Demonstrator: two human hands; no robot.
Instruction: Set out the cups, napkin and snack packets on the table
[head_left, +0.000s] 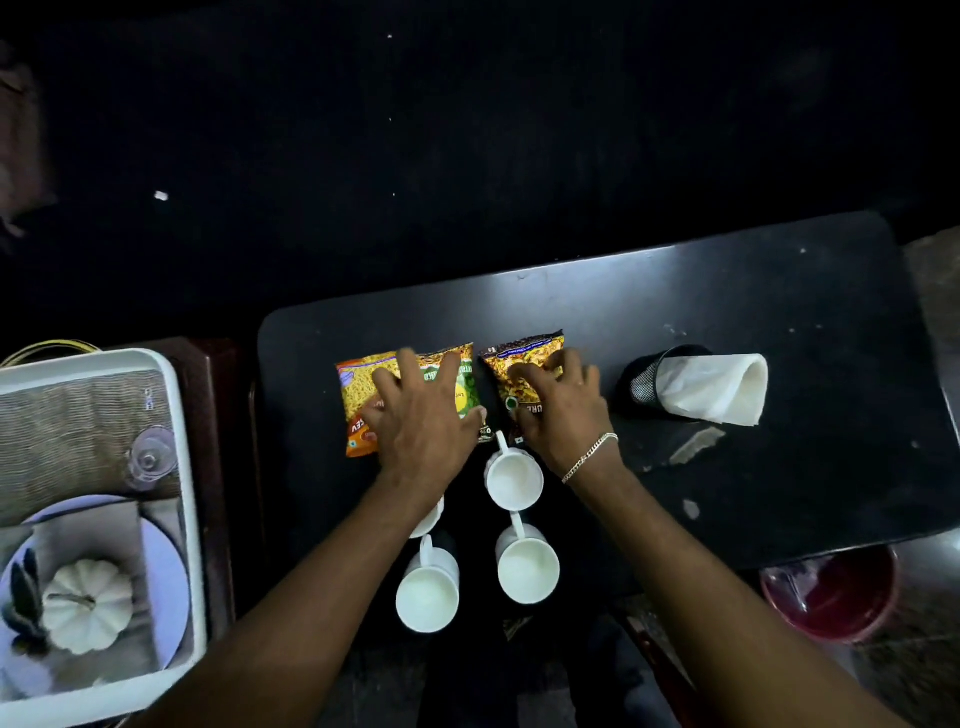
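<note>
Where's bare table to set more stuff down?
Free: the far strip of the table behind the snack packets, and the right end past the napkin. Crowded: near-centre, where cups stand under both hands.

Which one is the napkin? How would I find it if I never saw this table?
Start at the black table and go to its right side, past the two snack packets under the hands. There a black mesh cup lies tipped over, and the napkin sticks out of it. It is the only white, folded, soft thing there.
</note>
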